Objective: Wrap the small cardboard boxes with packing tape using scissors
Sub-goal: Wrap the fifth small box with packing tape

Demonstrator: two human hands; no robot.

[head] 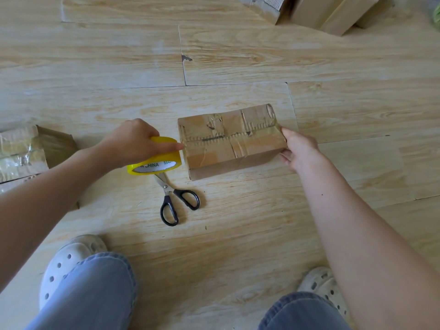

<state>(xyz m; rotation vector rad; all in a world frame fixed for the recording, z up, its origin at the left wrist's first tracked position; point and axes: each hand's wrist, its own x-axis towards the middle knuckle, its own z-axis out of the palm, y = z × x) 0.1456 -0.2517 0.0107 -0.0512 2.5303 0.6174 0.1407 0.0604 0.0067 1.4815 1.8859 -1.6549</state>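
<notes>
— Where was the cardboard box [228, 139]?
— Flat on the floor [238, 55], and the right hand [300, 148] gripped its right end, thumb on the top edge!
— And the left hand [133, 139]?
— Curled round the yellow tape roll [154, 160], forefinger touching the box's left end; the scissors [178, 198] lay just beside the roll, blade tips hidden behind it
</notes>
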